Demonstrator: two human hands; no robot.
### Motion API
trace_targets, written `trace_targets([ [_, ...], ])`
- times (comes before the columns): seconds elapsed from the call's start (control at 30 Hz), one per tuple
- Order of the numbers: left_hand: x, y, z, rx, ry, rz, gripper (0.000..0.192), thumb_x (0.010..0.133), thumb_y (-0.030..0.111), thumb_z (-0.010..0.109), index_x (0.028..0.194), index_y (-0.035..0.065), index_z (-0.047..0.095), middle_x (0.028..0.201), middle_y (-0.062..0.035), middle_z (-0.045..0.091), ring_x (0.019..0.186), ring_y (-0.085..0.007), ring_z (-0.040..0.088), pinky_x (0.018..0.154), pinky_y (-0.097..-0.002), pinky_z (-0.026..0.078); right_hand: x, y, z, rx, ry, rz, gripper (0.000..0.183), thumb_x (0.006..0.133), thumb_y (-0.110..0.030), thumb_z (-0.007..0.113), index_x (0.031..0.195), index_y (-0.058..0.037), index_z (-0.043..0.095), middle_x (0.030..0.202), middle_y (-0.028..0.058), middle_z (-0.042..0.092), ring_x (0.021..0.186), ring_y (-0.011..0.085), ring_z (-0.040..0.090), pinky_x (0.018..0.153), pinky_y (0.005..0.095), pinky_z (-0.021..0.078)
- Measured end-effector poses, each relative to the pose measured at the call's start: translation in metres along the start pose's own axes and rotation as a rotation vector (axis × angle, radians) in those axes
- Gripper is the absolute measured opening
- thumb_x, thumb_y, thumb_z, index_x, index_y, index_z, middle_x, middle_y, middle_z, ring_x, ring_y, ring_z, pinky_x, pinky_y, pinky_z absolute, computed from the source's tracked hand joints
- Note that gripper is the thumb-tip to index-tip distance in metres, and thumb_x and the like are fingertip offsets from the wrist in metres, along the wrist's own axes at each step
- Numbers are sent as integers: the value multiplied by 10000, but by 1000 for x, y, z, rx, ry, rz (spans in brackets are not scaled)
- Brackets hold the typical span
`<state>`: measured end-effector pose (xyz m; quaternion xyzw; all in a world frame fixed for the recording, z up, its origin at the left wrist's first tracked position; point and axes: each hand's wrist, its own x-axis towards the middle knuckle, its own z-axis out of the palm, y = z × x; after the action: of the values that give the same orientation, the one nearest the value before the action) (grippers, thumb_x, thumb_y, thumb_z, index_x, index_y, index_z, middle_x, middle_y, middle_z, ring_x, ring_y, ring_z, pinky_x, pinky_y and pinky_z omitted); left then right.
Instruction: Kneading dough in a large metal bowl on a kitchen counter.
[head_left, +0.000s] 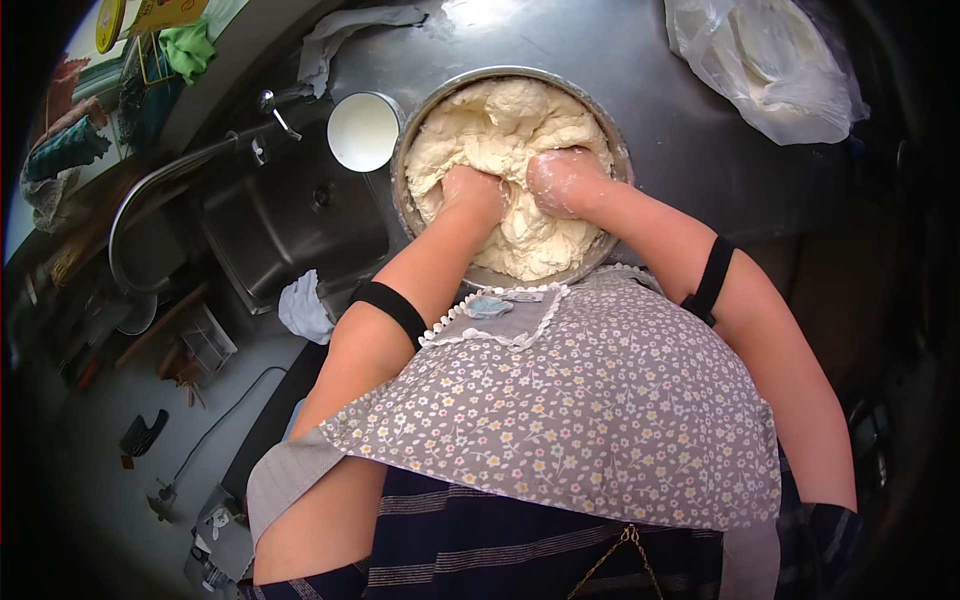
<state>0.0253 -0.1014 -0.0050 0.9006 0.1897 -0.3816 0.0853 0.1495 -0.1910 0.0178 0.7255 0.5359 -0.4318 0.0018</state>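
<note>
Pale, lumpy dough (517, 112) fills a large round metal basin (624, 154) before me. My left hand (472, 189) is sunk into the dough on the left side, its fingers hidden. On the right, my right hand (561, 180) presses in as well, with bits of dough stuck to its back; its fingers are also buried. A soft ridge of dough lies between the two wrists. Whether either hand grips dough or only pushes into it cannot be seen.
A white enamel mug (364, 131) stands against the basin's left side. Left of it is a steel sink (292, 217) with a curved faucet (135, 191). A plastic bag (772, 67) lies at the upper right of the steel counter (667, 120). A pale cloth (306, 307) hangs by the sink's near edge.
</note>
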Motion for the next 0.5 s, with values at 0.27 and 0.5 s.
trace_targets([
  [0.27,5,-10,18,74,116,-76,283,825,223,500,1021,153,691,1069,-66,661,989,-231,631,808,-359,503,6,-7,-3,-55,7,-17,206,729,-79,539,867,-21,681,951,180,663,911,332,638,746,405,508],
  [0.5,-63,-2,-6,-23,349,-24,109,705,150,585,675,110,682,695,-101,662,683,-259,658,605,-378,517,19,10,4,-81,24,-71,217,749,-67,529,904,6,663,968,199,654,910,344,635,756,408,510],
])
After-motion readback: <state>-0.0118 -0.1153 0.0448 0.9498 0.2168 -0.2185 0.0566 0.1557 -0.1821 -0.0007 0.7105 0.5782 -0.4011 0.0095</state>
